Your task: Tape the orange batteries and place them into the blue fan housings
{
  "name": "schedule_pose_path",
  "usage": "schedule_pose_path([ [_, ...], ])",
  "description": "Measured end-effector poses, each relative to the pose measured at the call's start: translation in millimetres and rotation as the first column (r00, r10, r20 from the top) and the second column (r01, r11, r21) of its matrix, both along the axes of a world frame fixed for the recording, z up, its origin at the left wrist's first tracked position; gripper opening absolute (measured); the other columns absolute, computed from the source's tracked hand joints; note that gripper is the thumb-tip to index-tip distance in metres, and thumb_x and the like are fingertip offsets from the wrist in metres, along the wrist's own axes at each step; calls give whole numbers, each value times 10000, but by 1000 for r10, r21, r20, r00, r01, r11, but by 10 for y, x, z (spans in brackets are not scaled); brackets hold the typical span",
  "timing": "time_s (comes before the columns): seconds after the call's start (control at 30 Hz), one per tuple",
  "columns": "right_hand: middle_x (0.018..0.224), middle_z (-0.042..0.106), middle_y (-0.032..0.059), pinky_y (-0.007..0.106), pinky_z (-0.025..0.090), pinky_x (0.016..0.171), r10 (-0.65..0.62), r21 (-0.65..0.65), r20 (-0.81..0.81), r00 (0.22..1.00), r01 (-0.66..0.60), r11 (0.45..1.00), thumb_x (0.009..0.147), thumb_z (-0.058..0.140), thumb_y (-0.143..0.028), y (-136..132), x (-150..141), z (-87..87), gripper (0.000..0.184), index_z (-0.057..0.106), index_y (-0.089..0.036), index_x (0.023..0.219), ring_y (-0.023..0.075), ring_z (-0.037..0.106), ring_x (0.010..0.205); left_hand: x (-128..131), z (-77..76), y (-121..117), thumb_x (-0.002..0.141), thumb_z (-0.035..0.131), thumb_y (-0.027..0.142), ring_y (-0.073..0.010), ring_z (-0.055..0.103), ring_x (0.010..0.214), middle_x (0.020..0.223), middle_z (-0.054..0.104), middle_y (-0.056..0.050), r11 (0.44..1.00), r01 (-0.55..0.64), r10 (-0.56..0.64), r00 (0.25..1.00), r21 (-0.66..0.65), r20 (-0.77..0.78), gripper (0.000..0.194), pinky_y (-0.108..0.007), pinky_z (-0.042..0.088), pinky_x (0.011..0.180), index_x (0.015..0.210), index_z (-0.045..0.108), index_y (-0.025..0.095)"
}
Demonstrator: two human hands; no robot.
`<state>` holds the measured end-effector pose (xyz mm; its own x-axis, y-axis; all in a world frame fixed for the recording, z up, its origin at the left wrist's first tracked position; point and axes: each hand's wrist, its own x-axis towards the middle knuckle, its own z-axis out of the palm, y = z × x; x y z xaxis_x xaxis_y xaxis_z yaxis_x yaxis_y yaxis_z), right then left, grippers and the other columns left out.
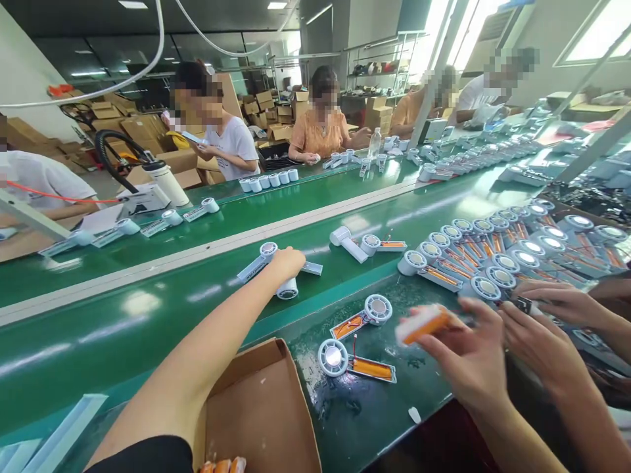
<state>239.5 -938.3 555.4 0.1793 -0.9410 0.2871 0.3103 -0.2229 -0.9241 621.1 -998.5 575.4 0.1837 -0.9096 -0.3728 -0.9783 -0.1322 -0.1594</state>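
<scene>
My left hand stretches over the green conveyor belt and closes on a white handheld fan; its fingertips are partly hidden. Another fan lies right beside that hand. Above the near worktop, my right hand pinches an orange battery with a white side, slightly blurred. Left of it on the worktop lie two opened fans, one upper and one lower, with orange batteries and thin wires showing in their handles.
A cardboard box with orange batteries stands below my left arm. Many opened fans crowd the right side. A co-worker's hands work close to my right hand. Several people sit across the belt. Two fans lie mid-belt.
</scene>
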Motion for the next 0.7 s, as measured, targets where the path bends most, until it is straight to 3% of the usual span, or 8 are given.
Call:
schedule_pose_path([
  [0.07, 1043, 854, 35, 473, 713, 819, 139, -107, -105, 985, -151, 983, 725, 967, -273, -247, 381, 152, 573, 671, -328, 1213, 285, 841, 913, 12, 38, -17, 1023, 710, 411, -255, 692, 1184, 1346, 692, -108, 1000, 20, -19, 999, 23, -35, 356, -485, 614, 1012, 1303, 685, 192],
  [0.17, 1052, 848, 41, 455, 676, 954, 281, -179, -432, 857, -387, 904, 816, 871, -273, -706, 1036, 332, 470, 717, -262, 1260, 242, 833, 946, 60, 134, -38, 1026, 707, 417, -247, 701, 1158, 1316, 705, -99, 999, 44, -42, 994, 19, -103, 342, -477, 618, 1000, 1282, 693, 190],
  [0.27, 1042, 846, 43, 365, 639, 962, 165, -207, -777, 607, -494, 845, 930, 743, -205, -1089, 1585, 380, 430, 693, -227, 1357, 194, 821, 980, 90, 204, -43, 1034, 692, 427, -246, 703, 1152, 1314, 707, -99, 998, 54, -58, 984, -27, -167, 343, -477, 618, 1001, 1277, 696, 186],
  [0.33, 1026, 848, 57, 325, 612, 923, 83, -212, -879, 470, -541, 814, 966, 711, -190, -1226, 1826, 350, 417, 690, -213, 1381, 194, 813, 991, 87, 211, -45, 1038, 685, 430, -246, 703, 1150, 1320, 704, -102, 997, 42, -55, 980, -68, -192, 351, -479, 619, 999, 1289, 690, 184],
  [0.47, 993, 850, 80, 308, 558, 847, 2, -216, -943, 334, -615, 758, 990, 701, -211, -1264, 2023, 259, 392, 708, -194, 1381, 234, 804, 963, 59, 163, -65, 1035, 690, 426, -249, 698, 1165, 1336, 696, -106, 992, 11, -38, 976, -127, -214, 359, -483, 617, 1005, 1306, 682, 190],
  [0.7, 1202, 826, 104, 319, 505, 845, -153, -212, -977, 148, -736, 643, 1050, 620, -256, -1122, 1965, 225, 416, 649, -251, 1465, 293, 779, 1087, 13, 75, -154, 1037, 687, 431, -246, 698, 1159, 1345, 692, -107, 988, -22, -15, 970, -151, -241, 363, -475, 620, 996, 1315, 679, 197],
])
